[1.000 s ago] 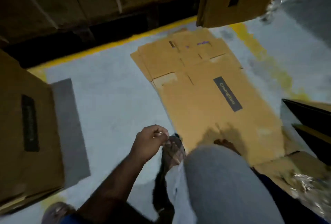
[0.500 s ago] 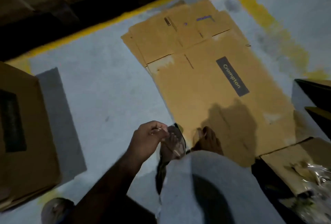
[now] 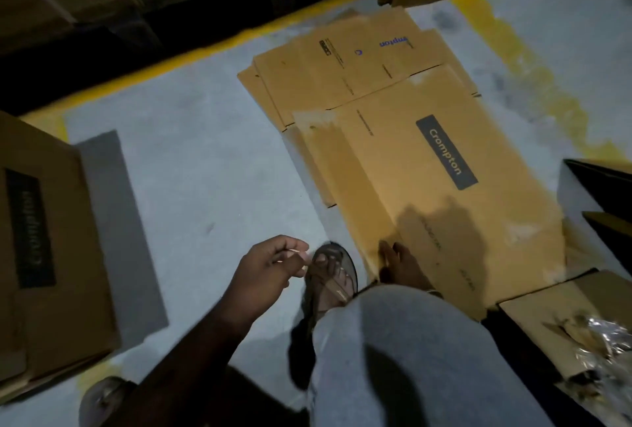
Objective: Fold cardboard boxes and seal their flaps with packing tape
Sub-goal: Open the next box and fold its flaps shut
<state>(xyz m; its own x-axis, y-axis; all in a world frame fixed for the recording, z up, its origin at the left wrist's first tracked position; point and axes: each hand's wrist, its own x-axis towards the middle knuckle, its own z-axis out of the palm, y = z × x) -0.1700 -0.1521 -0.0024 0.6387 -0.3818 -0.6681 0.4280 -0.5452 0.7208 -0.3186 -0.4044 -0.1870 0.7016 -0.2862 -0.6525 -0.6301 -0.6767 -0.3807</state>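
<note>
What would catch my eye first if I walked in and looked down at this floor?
Probably the flattened cardboard boxes spread over the pale floor at centre, the top one bearing a dark Crompton label. Next, the person's hands: the left hand hovers curled beside a sandalled foot, pinching something thin, while the right hand reaches to the near edge of the top sheet.

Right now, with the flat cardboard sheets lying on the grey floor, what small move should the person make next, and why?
Probably close the right hand on the near edge of the top flattened brown cardboard box with the dark label and lift it. That hand already rests at that edge, the box lies unfolded, and the left hand hangs beside the sandal with fingers curled around something thin, so it seems busy.
</note>
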